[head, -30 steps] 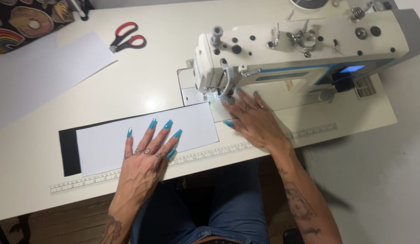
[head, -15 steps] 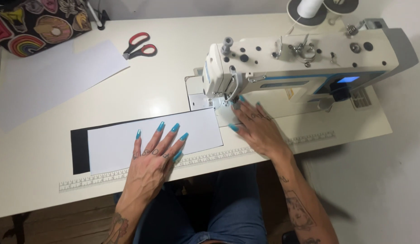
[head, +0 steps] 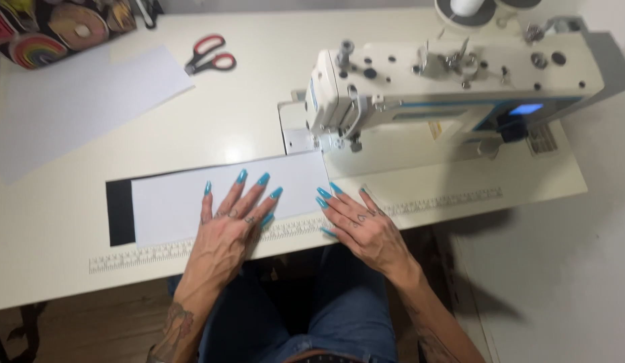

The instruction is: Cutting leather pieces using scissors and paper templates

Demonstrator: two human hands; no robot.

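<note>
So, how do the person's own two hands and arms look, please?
Both arms are bare, without sleeves. The left hand and right hand have long, pointed, glossy turquoise nails and small dark tattoos on the fingers. Larger dark tattoos mark both forearms. Blue denim trousers show below.

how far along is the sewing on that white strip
Done: the white strip already lies stacked on the black strip. In hand: the left hand lies flat on the stack, the right hand rests at its end near the sewing machine. Left: the stack is not under the needle; no stitching shows.
</note>
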